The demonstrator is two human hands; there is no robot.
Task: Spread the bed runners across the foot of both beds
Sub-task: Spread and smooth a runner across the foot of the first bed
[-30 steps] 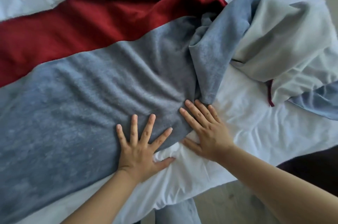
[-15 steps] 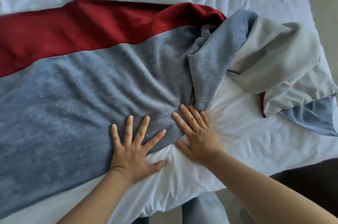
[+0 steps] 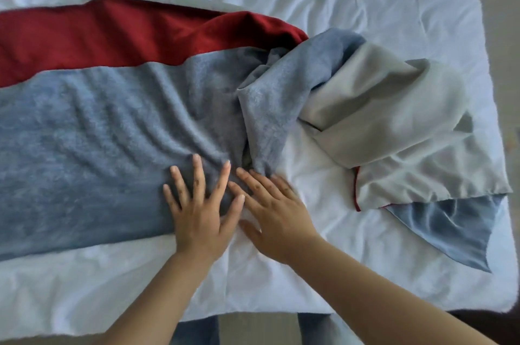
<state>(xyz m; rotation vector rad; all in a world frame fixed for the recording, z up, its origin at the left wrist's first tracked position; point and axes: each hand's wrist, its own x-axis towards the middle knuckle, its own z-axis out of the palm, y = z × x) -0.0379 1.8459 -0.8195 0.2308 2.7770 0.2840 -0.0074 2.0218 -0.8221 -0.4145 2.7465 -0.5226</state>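
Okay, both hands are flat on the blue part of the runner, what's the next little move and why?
Probably reach the right hand to the bunched, folded-back end and draw it toward the bed's right side. The runner lies flat on the left, but its right end is twisted, lining showing. The left hand can pin the flat part.

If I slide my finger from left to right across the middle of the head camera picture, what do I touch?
Flat blue runner → left hand → right hand → bare white sheet → bunched-up grey end of the runner → bed edge.

A white-sheeted bed (image 3: pixel 394 7) carries a half-spread, bunched blue-and-red bed runner (image 3: pixel 98 133).
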